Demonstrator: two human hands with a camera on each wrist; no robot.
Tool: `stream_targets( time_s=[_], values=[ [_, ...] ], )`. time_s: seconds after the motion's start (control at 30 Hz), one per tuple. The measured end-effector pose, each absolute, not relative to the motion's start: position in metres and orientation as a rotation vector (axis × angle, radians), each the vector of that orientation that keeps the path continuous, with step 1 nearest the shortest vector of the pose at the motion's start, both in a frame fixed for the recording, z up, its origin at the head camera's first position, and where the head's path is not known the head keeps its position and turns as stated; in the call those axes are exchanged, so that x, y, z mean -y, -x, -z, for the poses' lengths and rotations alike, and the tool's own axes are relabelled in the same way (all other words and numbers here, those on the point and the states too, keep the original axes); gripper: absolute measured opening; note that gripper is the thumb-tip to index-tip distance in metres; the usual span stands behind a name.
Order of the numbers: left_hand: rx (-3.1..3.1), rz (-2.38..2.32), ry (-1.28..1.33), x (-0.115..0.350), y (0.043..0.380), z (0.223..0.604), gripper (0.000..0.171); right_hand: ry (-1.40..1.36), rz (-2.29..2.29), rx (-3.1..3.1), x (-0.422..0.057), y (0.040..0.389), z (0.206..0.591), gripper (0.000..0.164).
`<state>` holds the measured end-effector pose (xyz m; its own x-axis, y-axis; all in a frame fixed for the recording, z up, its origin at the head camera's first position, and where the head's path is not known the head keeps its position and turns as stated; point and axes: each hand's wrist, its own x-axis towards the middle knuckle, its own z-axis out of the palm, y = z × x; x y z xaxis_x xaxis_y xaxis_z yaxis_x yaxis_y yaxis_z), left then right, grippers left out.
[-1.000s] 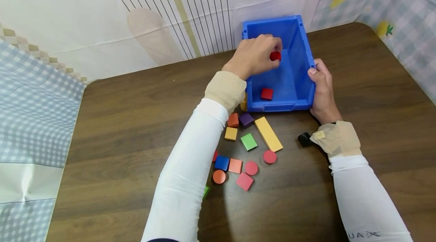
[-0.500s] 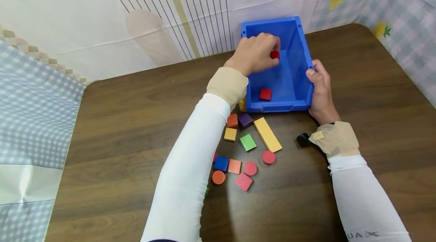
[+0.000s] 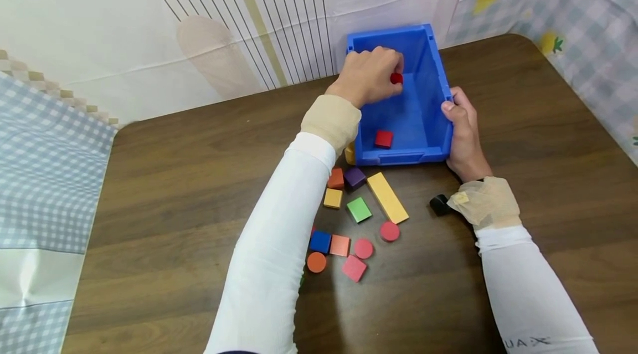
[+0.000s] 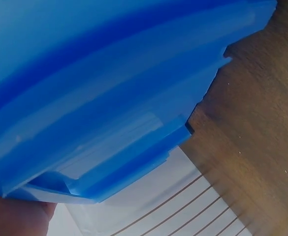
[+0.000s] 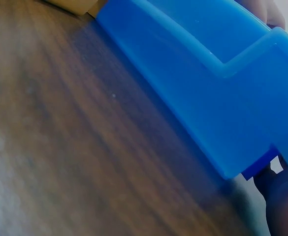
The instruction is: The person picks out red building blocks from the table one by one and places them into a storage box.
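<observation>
In the head view my left hand (image 3: 371, 77) reaches over the left wall of a blue plastic bin (image 3: 408, 159). Its thumb and fingers pinch a small red block (image 3: 396, 78) above the bin floor; the fingers cover much of it. A red square block (image 3: 383, 139) lies inside, close to the front wall. My right hand (image 3: 463, 135) grips the bin's right wall, thumb on the rim. Blue bin wall (image 4: 109, 98) fills most of the left wrist view. The right wrist view shows the bin's outer side (image 5: 183, 93) close to the table.
In front of the bin lie several loose blocks, among them a long yellow block (image 3: 387, 198), a green square (image 3: 359, 210), a blue block (image 3: 320, 242) and a pink disc (image 3: 390, 231). A patterned cloth (image 3: 299, 16) hangs behind the wooden table (image 3: 189, 177).
The head view has shifted slightly, so everything appears a little further left. The red block shows less between my left fingers. Both hands otherwise keep their places at the bin.
</observation>
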<state>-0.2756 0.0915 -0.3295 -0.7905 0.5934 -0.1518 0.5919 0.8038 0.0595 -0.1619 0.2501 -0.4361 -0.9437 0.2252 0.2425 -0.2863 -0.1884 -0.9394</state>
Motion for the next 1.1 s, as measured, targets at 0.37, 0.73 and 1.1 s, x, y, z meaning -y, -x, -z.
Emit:
stream_targets(
  time_s=[0.37, 0.73, 1.1],
  values=[
    [-2.813, -0.023, -0.913, -0.096, 0.285, 0.329, 0.032, -0.049, -2.185, 1.779, -0.251, 0.159, 0.435, 0.028],
    [-2.831, -0.006, -0.918, -0.095, 0.285, 0.329, 0.032, -0.055, -2.19, 1.771, -0.25, 0.161, 0.435, 0.029],
    [-2.823, 0.04, -0.915, -0.093, 0.289, 0.33, 0.031, -0.06, -2.193, 1.766, -0.247, 0.163, 0.436, 0.029]
  ],
)
